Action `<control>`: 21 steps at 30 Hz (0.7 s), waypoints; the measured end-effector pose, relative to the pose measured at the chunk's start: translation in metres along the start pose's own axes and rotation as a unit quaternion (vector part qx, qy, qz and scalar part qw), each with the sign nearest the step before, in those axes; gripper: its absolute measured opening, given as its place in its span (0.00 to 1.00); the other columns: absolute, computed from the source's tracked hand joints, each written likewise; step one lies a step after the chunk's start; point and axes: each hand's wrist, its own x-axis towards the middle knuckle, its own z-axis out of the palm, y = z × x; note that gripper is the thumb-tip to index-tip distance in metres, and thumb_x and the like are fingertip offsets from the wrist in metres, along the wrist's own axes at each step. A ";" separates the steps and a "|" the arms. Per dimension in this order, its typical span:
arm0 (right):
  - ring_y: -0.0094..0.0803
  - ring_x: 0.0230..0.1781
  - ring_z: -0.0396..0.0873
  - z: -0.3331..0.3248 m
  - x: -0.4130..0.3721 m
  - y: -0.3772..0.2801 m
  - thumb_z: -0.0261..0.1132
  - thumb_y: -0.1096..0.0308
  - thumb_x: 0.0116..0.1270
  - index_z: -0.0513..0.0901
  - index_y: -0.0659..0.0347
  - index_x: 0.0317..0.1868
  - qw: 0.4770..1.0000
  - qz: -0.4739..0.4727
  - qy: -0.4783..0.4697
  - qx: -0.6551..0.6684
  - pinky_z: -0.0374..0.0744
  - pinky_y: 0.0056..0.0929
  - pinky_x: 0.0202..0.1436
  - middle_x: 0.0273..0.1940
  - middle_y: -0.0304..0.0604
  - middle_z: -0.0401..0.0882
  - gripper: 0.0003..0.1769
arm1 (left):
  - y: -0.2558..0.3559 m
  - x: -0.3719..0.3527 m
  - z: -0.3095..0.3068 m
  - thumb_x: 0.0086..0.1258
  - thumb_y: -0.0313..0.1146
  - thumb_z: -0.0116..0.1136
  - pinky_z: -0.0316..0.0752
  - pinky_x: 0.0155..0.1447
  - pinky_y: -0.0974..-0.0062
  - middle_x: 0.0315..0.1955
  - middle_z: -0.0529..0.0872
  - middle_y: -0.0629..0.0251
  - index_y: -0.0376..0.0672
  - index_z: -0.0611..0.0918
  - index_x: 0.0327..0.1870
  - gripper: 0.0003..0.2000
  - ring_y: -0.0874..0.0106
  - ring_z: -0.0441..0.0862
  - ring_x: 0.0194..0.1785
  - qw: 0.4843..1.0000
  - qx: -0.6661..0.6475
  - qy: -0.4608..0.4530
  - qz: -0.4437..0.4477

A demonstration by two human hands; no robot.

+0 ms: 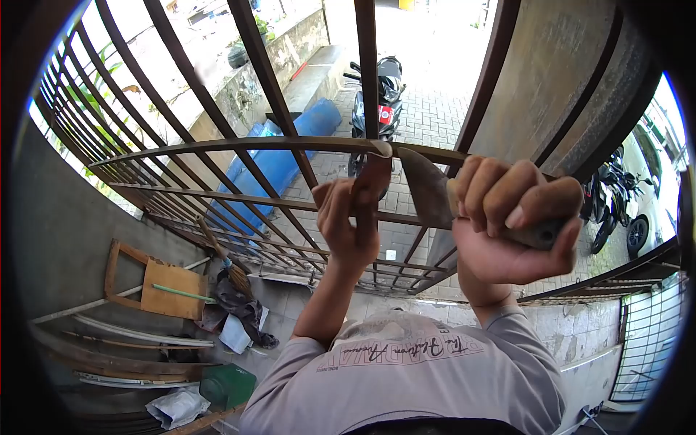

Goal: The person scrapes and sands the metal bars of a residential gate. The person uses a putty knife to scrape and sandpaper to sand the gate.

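Beyond a wooden frame (163, 286) leaning by the wall at far left, a person works at a rusty iron railing (239, 143), with a motorbike (380, 94) parked on the paving outside. The left hand (348, 221) pinches a brown strip (373, 177) that hangs over the top rail, fingers closed on it. Just to its right, the right hand (507, 221) grips a scraper (424, 190) in a tight fist, its broad blade meeting the rail beside the strip.
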 end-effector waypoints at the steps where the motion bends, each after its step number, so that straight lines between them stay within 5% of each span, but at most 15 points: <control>1: 0.23 0.11 0.58 -0.004 0.001 -0.003 0.38 0.44 0.82 0.69 0.54 0.36 0.999 -0.016 -0.030 -0.018 0.63 0.27 0.18 0.19 0.38 0.65 0.25 | -0.013 -0.022 -0.010 0.75 0.24 0.54 0.73 0.47 0.68 0.38 0.88 0.57 0.35 0.83 0.42 0.05 0.62 0.84 0.42 0.993 -0.067 -0.041 -0.088; 5: 0.23 0.12 0.58 -0.023 0.003 -0.015 0.41 0.43 0.81 0.69 0.55 0.37 0.996 0.002 -0.046 -0.082 0.62 0.26 0.18 0.19 0.36 0.65 0.25 | -0.087 -0.109 -0.060 0.80 0.30 0.54 0.70 0.32 0.75 0.29 0.83 0.60 0.34 0.80 0.40 0.08 0.74 0.78 0.27 0.970 -0.068 -0.088 -0.218; 7: 0.22 0.13 0.58 -0.021 0.005 -0.027 0.45 0.43 0.79 0.69 0.56 0.38 0.994 0.039 -0.039 -0.096 0.62 0.26 0.19 0.19 0.35 0.64 0.24 | -0.121 -0.162 -0.096 0.81 0.34 0.55 0.62 0.29 0.78 0.25 0.79 0.70 0.34 0.79 0.40 0.11 0.81 0.68 0.24 0.942 -0.069 -0.134 -0.300; 9: 0.22 0.13 0.60 -0.016 0.008 -0.039 0.55 0.41 0.76 0.70 0.61 0.41 0.977 0.154 -0.082 -0.122 0.60 0.27 0.19 0.19 0.38 0.66 0.27 | -0.118 -0.185 -0.122 0.82 0.34 0.54 0.72 0.28 0.77 0.25 0.81 0.67 0.35 0.79 0.41 0.11 0.78 0.77 0.25 0.882 -0.139 -0.076 -0.444; 10: 0.21 0.14 0.61 -0.015 0.010 -0.043 0.55 0.44 0.77 0.69 0.60 0.41 0.967 0.174 -0.119 -0.140 0.61 0.25 0.20 0.21 0.38 0.67 0.24 | -0.121 -0.191 -0.135 0.82 0.34 0.54 0.72 0.28 0.77 0.25 0.81 0.67 0.35 0.79 0.41 0.11 0.78 0.77 0.25 0.881 -0.145 -0.086 -0.443; 12: 0.21 0.14 0.61 -0.008 0.013 -0.035 0.53 0.45 0.78 0.69 0.60 0.41 0.976 0.129 -0.121 -0.131 0.61 0.25 0.20 0.22 0.37 0.67 0.23 | -0.130 -0.193 -0.154 0.82 0.35 0.53 0.72 0.26 0.78 0.26 0.81 0.69 0.35 0.79 0.43 0.11 0.80 0.77 0.24 0.854 -0.178 -0.065 -0.485; 14: 0.21 0.15 0.59 0.005 0.014 -0.024 0.47 0.48 0.81 0.68 0.57 0.39 0.987 0.064 -0.090 -0.118 0.63 0.25 0.21 0.24 0.36 0.66 0.20 | -0.150 -0.182 -0.163 0.83 0.35 0.53 0.72 0.27 0.78 0.26 0.81 0.69 0.35 0.79 0.43 0.11 0.80 0.76 0.24 0.851 -0.182 -0.083 -0.486; 18: 0.18 0.17 0.55 0.026 0.015 0.005 0.52 0.54 0.79 0.67 0.51 0.33 0.981 0.047 0.134 -0.132 0.60 0.23 0.24 0.23 0.30 0.60 0.15 | -0.179 -0.143 -0.171 0.83 0.34 0.52 0.67 0.30 0.79 0.25 0.80 0.71 0.35 0.80 0.44 0.11 0.83 0.72 0.26 0.894 -0.145 -0.166 -0.391; 21: 0.24 0.27 0.63 0.021 0.011 0.013 0.52 0.52 0.79 0.68 0.52 0.39 0.973 0.083 0.192 -0.093 0.66 0.30 0.36 0.29 0.34 0.64 0.14 | -0.188 -0.128 -0.177 0.83 0.34 0.53 0.63 0.30 0.80 0.25 0.79 0.73 0.35 0.80 0.44 0.11 0.85 0.70 0.27 0.904 -0.154 -0.210 -0.339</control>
